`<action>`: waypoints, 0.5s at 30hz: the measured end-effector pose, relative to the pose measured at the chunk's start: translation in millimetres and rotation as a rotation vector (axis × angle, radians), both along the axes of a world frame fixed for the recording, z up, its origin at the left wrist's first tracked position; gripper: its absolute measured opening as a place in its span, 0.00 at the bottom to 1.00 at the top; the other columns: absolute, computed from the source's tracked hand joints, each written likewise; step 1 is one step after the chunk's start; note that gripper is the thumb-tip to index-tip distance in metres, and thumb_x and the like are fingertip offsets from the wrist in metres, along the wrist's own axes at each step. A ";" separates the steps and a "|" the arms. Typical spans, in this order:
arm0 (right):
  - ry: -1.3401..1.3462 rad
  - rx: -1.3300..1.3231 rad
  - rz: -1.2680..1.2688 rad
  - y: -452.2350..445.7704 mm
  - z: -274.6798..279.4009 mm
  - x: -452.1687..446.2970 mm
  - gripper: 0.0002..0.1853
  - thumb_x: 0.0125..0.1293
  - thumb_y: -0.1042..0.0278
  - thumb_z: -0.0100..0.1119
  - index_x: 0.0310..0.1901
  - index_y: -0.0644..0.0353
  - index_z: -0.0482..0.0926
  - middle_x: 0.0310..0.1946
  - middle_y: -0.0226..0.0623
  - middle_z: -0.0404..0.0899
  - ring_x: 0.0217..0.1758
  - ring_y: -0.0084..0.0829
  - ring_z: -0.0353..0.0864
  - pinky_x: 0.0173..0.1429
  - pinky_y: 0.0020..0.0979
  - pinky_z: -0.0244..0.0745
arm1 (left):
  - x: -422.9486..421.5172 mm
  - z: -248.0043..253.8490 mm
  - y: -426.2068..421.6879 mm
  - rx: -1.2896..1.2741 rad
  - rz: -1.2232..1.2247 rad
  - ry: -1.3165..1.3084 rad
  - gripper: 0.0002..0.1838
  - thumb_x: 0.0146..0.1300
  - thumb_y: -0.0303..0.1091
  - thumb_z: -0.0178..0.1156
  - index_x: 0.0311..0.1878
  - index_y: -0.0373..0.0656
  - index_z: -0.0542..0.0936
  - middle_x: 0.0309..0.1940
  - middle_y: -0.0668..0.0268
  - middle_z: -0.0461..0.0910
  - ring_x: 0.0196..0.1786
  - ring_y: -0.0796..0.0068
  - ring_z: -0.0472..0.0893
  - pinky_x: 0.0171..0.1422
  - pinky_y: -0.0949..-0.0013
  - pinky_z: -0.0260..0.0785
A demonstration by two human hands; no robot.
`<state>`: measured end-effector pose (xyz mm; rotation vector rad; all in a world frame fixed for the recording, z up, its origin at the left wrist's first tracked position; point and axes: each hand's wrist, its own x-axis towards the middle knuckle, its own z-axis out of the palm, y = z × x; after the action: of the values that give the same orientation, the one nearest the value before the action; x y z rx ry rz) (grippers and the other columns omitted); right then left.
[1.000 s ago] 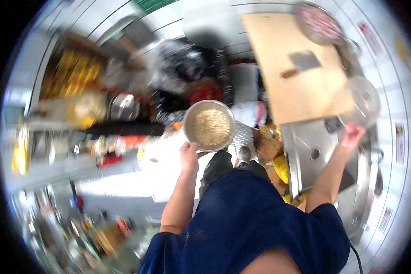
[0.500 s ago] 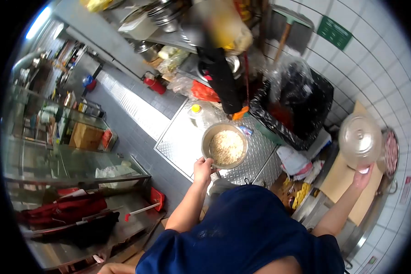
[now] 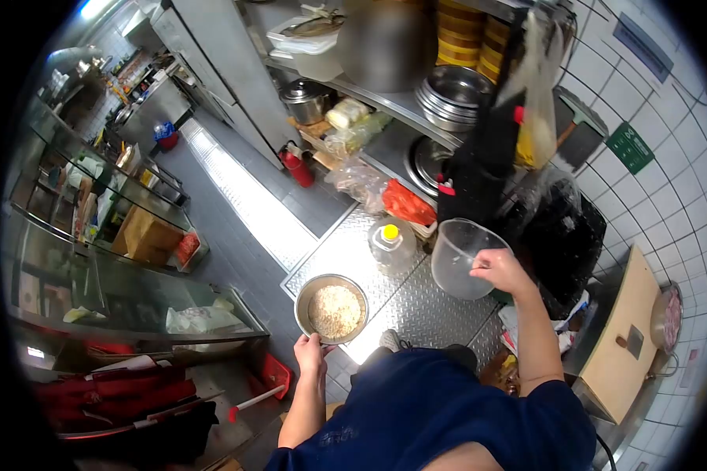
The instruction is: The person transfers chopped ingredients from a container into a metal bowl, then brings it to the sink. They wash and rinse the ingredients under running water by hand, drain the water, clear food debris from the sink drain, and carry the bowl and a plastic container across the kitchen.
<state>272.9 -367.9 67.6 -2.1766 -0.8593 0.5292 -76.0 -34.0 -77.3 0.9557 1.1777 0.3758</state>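
My left hand (image 3: 310,355) is closed on the near edge of a round metal pot (image 3: 299,315), held out over the floor. Pale, grain-like bits (image 3: 335,312) fill much of it; I cannot tell their kind. My right hand (image 3: 498,270) grips the rim of a clear plastic tub (image 3: 455,263), which is tilted and looks empty. Between pot and tub, a large clear bottle with a yellow cap (image 3: 390,233) stands on the metal floor plate.
At right, a cleaver (image 3: 631,341) lies on a wooden board (image 3: 622,369), beside a round dish of pinkish food (image 3: 668,318). Behind the tub is a black-lined bin (image 3: 567,251). Metal bowls (image 3: 452,98) stack on a shelf. A red dustpan (image 3: 273,379) lies left.
My right hand has lifted the clear tub off the wooden board and swung it left, in front of me. The pot in my left hand has shifted left. My view has turned.
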 end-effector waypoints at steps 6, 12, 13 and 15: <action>-0.308 0.034 0.304 136.5 8.9 -8.7 0.08 0.56 0.68 0.68 0.29 0.58 0.77 0.26 0.37 0.79 0.39 0.41 0.81 0.62 0.48 0.70 | -21.9 -1.6 60.5 0.005 0.154 -0.041 0.08 0.65 0.22 0.50 0.45 0.31 0.75 0.38 0.57 0.81 0.34 0.66 0.84 0.33 0.64 0.85; -0.516 -0.124 0.314 222.5 8.6 3.0 0.07 0.57 0.67 0.69 0.36 0.56 0.82 0.41 0.31 0.81 0.58 0.36 0.76 0.77 0.61 0.49 | -26.7 -20.7 99.9 -0.031 0.296 -0.012 0.07 0.66 0.23 0.51 0.44 0.34 0.76 0.37 0.61 0.80 0.35 0.69 0.82 0.32 0.66 0.84; -0.510 -0.097 0.334 236.1 -0.7 9.4 0.07 0.57 0.68 0.68 0.36 0.56 0.82 0.40 0.32 0.81 0.59 0.37 0.76 0.74 0.63 0.51 | -26.1 -22.1 105.7 -0.040 0.315 -0.016 0.07 0.66 0.23 0.51 0.44 0.34 0.76 0.37 0.61 0.80 0.35 0.69 0.83 0.32 0.66 0.84; -0.496 -0.036 0.373 261.9 -28.7 29.4 0.07 0.57 0.69 0.68 0.37 0.55 0.82 0.40 0.33 0.81 0.59 0.39 0.75 0.70 0.68 0.54 | -20.2 -23.1 118.8 -0.051 0.354 -0.024 0.07 0.66 0.24 0.51 0.45 0.34 0.76 0.38 0.60 0.80 0.36 0.68 0.83 0.32 0.65 0.84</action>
<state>302.2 -105.9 38.9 -2.2238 -1.5505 0.1719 -96.2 84.8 -100.4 0.6954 1.3299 0.6346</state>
